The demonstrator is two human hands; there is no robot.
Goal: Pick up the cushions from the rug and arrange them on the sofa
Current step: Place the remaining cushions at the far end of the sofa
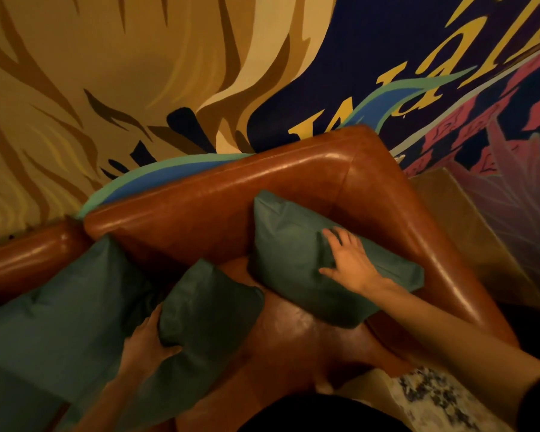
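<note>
Beneath the flat, spread right hand [348,265], the corner cushion [290,260] is leaning into the sofa [262,182], while the left hand [147,341] is gripping the middle cushion [206,313] by its edge, best tipping it upright alongside.

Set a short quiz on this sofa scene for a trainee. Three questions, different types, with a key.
1. True or false: the right hand lies with spread fingers on the corner cushion of the sofa.
2. How many green cushions show? A one, B three, C five.
3. Fill in: the left hand grips the ___ cushion.
Key: 1 true; 2 B, counting the left cushion; 3 middle cushion.
</note>
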